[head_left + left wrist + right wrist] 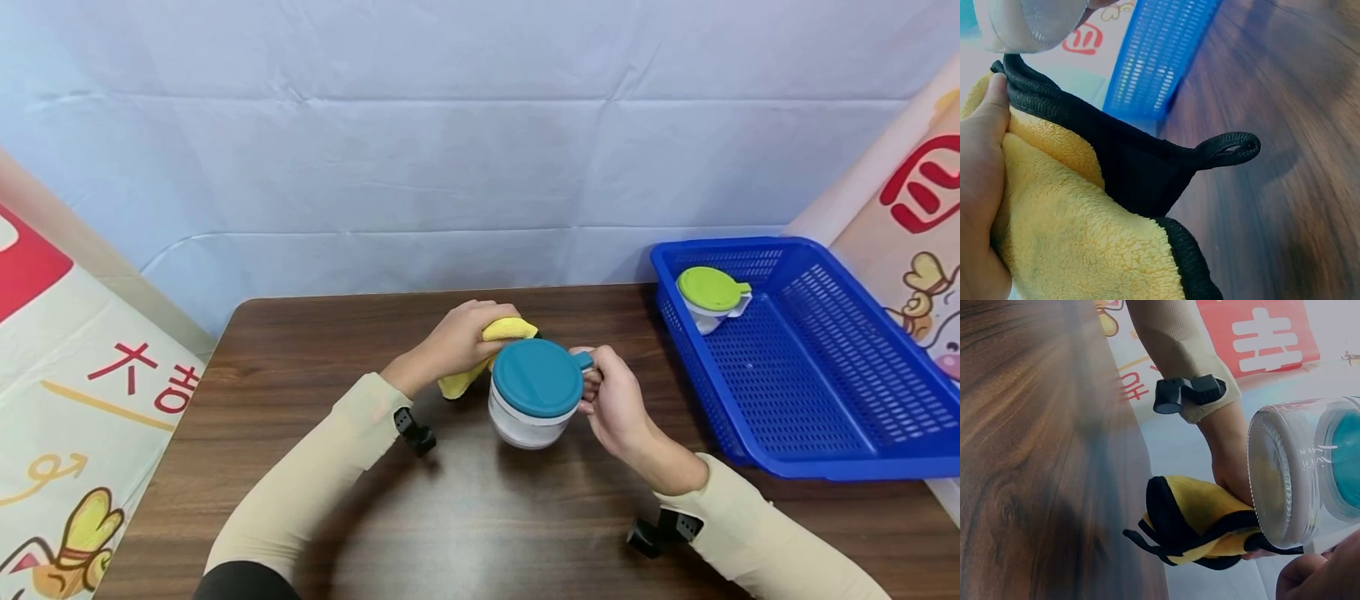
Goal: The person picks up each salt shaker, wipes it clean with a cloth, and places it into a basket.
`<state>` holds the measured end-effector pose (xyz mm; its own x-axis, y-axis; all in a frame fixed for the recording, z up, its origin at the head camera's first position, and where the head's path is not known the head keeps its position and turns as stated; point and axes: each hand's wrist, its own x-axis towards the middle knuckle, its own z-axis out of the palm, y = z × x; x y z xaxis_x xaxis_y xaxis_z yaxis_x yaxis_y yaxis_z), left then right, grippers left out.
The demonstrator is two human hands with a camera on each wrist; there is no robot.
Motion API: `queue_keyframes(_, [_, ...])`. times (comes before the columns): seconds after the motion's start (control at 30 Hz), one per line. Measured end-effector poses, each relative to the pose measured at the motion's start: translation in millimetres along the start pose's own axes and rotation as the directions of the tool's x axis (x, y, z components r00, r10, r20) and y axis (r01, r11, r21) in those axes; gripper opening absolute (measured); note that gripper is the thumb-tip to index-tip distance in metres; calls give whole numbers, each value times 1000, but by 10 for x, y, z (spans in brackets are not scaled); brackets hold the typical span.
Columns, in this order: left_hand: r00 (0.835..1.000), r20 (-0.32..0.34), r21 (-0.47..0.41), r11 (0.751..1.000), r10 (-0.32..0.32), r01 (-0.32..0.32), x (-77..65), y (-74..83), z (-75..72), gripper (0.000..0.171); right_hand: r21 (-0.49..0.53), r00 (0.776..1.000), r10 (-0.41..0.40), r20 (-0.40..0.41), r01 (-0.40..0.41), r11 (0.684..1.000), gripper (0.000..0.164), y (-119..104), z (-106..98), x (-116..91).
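Observation:
A clear jar (pixel 529 427) with a teal lid (pixel 538 377) is held up over the table by its side handle. My right hand (pixel 618 402) grips that handle, fingers curled round it. On the jar's left, my left hand (pixel 467 337) holds a yellow cloth (pixel 1085 219) with black edging and a black hanging loop (pixel 1229 150). In the head view the cloth overlaps the jar's far left side. From the right wrist, the jar's ridged glass base (pixel 1269 481) faces the camera, with the folded cloth beside it.
A blue perforated basket (pixel 738 433) stands on the right of the brown wooden table (pixel 465 533). Inside its far left corner sits a similar jar with a lime-green lid (pixel 708 288). A pale cloth backdrop (pixel 375 167) hangs behind the table.

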<state>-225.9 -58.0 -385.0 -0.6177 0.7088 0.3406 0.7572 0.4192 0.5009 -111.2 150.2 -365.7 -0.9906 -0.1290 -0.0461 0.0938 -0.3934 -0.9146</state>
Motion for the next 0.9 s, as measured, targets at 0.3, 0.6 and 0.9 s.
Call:
queue_keyframes(0.3, [998,-40,3,999,-44,45,-212,-135,-60,18,4,1000,8,-14,-8,1000,28,-5,-9,6])
queue_keyframes(0.6, [991,-67,-59,992,-119,115,-411,-157,-175,16,-11,1000,4,-16,-5,1000,26,-17,-23,11])
queue_keyframes(0.9, [990,-100,-118,989,-98,86,-538,-67,-288,20,-26,1000,1,-24,-2,1000,26,-14,-42,20])
